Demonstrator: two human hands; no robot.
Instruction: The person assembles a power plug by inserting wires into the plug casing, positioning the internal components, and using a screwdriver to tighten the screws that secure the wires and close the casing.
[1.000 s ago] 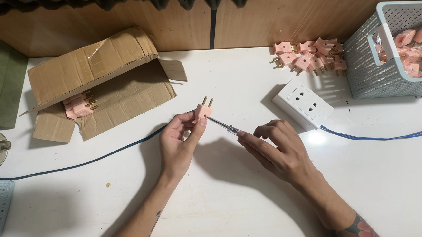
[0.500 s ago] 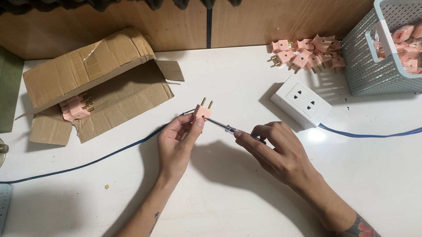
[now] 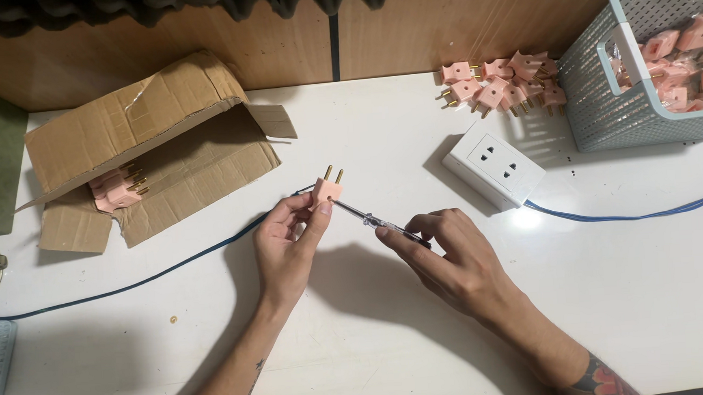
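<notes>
My left hand (image 3: 285, 246) pinches a small pink two-pin plug (image 3: 326, 191), brass pins pointing away from me. A dark blue cable (image 3: 129, 283) runs from the plug off to the left. My right hand (image 3: 445, 257) grips a thin screwdriver (image 3: 369, 219) with a clear handle; its tip touches the side of the plug. Both hands hover over the middle of the white table (image 3: 377, 342).
A white socket box (image 3: 493, 167) with a blue cord (image 3: 637, 214) lies right of centre. Loose pink plugs (image 3: 499, 87) are piled at the back. A grey basket (image 3: 631, 107) holds more. A torn cardboard box (image 3: 145, 153) with pink plugs (image 3: 117, 190) sits at left.
Both hands hold the same pose, with the screwdriver tip at the plug. The view has shifted slightly; nothing was picked up or released.
</notes>
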